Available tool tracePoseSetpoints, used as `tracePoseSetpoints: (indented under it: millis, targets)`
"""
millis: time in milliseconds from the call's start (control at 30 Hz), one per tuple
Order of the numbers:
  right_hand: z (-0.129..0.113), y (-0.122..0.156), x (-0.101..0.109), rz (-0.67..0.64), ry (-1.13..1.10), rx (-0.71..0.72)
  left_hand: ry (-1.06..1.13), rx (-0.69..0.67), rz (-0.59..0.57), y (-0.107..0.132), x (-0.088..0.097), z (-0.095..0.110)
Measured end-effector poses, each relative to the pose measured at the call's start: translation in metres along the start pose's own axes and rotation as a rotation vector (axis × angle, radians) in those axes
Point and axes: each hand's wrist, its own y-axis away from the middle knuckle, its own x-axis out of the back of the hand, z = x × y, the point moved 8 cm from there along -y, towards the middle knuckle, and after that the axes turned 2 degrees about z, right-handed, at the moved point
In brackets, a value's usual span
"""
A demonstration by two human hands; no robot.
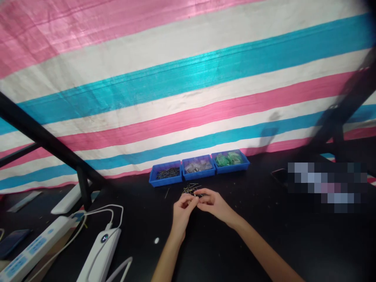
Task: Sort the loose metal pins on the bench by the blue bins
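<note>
My left hand and my right hand meet over the dark table, fingertips touching or nearly so. Both are closed in a pinch. A tiny pale spot shows between the fingertips, too small to name. Just beyond them lies a loose pile of thin metal pins, perhaps screws or nails; my fingers hide part of it. One more thin pin lies apart to the left. Behind stand three blue trays: the left tray holds dark pins, the middle tray clear plastic bags, the right tray green bags or pieces.
At the left are a white power bank with cables, a power strip and a phone. A small white disc lies left of my left forearm. Black frame bars slant at both sides before a striped sheet.
</note>
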Motion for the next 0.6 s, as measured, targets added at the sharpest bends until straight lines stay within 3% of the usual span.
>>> tracePoseSetpoints:
  millis: [200,500,600]
  targets:
    - [-0.005,-0.002,0.01,0.059,0.114,0.053,-0.003,-0.031,0.049,0.0,0.004,0.002]
    - [-0.006,0.001,0.02,0.23,0.055,0.022,-0.077,-0.114,-0.003,-0.001,0.001,0.005]
    - [-0.009,0.001,0.02,0.24,0.09,0.07,-0.113,-0.155,-0.01,0.0,-0.002,0.003]
